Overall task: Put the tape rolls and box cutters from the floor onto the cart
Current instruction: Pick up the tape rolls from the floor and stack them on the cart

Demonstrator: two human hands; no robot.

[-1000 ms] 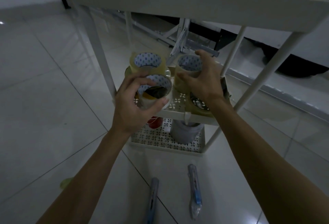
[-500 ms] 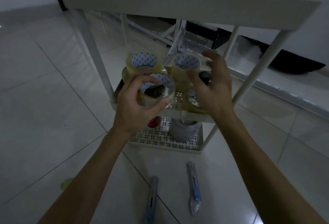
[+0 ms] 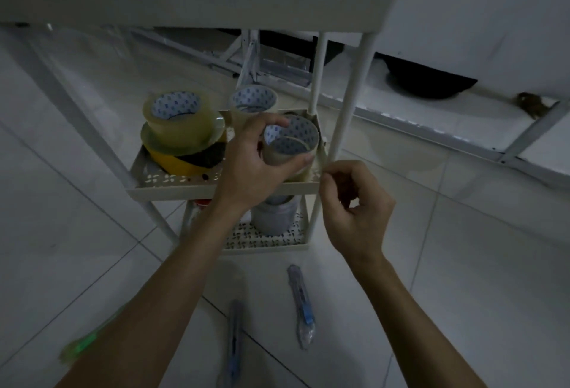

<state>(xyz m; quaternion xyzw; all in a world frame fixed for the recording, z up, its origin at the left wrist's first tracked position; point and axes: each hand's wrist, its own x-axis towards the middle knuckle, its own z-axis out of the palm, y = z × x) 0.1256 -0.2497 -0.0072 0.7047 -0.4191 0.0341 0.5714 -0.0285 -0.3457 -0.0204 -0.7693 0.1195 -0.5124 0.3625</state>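
Dim room, glossy pale floor tiles (image 3: 77, 202) with thin grout lines. White metal cart (image 3: 216, 185) on thin round posts, its trays flat sheet punched with small leaf-shaped holes. Left hand (image 3: 249, 162) curled round a clear tape roll (image 3: 290, 144), thumb over the near rim, fingers (image 3: 305, 158) under the outer wall; roll held over the right end of the middle tray, its cardboard core printed with blue dots. Right hand (image 3: 354, 209) just beside the front right post, fingers loosely curled, holding nothing. On the middle tray: a stack of rolls (image 3: 182, 128), clear one on top, wide flat clear one below, yellow-and-black striped one at the bottom; another clear roll (image 3: 253, 101) standing behind the held one. Grey cylinder (image 3: 274, 215) on the bottom tray, partly hidden. Two slim box cutters (image 3: 300, 298) (image 3: 234, 335) lying on the floor near the cart, lengthwise, apart from each other, the right one with a blue slider.
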